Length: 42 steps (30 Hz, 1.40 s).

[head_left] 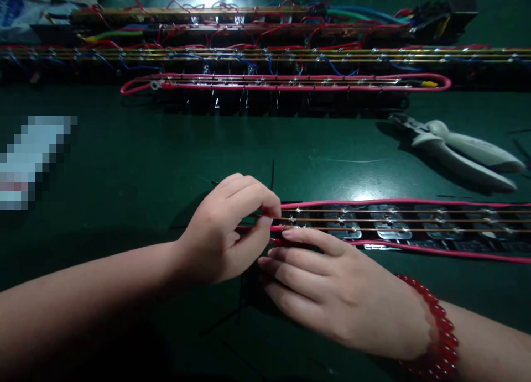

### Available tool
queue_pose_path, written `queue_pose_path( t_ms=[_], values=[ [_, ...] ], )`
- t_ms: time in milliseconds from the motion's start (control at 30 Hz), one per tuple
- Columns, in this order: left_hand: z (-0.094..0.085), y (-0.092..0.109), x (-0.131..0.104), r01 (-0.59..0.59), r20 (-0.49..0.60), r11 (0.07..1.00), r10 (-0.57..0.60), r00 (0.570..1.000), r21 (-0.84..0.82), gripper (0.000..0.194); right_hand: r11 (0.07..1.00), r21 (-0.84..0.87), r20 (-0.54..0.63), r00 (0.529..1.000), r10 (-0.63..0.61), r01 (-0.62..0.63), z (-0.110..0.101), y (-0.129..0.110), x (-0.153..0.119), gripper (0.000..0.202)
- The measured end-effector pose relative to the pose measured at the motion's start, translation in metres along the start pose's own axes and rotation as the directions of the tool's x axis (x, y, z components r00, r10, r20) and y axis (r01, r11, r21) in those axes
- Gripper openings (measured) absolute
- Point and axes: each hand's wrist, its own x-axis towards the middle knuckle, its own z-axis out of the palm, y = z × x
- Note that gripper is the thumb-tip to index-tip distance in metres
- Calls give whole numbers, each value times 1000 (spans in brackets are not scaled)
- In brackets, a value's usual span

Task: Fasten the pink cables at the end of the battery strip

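A long strip of black sockets [390,227] lies on the green table, with bare copper wires along its top and a pink wire looped around it. My left hand [226,233] pinches the pink wire at the strip's left end between thumb and forefinger. A thin black cable tie [272,174] sticks up just behind those fingers. My right hand [332,285], with a red bead bracelet at the wrist, lies flat, its fingertips pressing on the strip's left end beside my left thumb.
Grey-handled cutters [460,150] lie at the right, behind the strip. Several finished wired strips [282,83] are lined up along the back of the table. A blurred pale object [31,158] sits at the left edge. Thin black ties [232,315] lie under my hands.
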Motion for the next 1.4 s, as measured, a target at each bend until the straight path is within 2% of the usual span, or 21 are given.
queue_pose_path(
  t_ms=[433,633,800,1400],
  values=[
    [1,-2,0,58,-75,998,-56,996,20,20,996,-10,-1,996,93,-93,3,2,0,23],
    [2,-3,0,67,-60,997,-65,996,23,18,991,116,68,996,59,-67,3,6,-2,24],
    [2,-3,1,62,-61,998,-60,996,27,17,983,163,68,995,75,-85,1,8,-2,24],
    [3,-5,2,72,24,997,-73,997,41,15,986,134,52,994,95,-101,0,10,1,27]
  ],
)
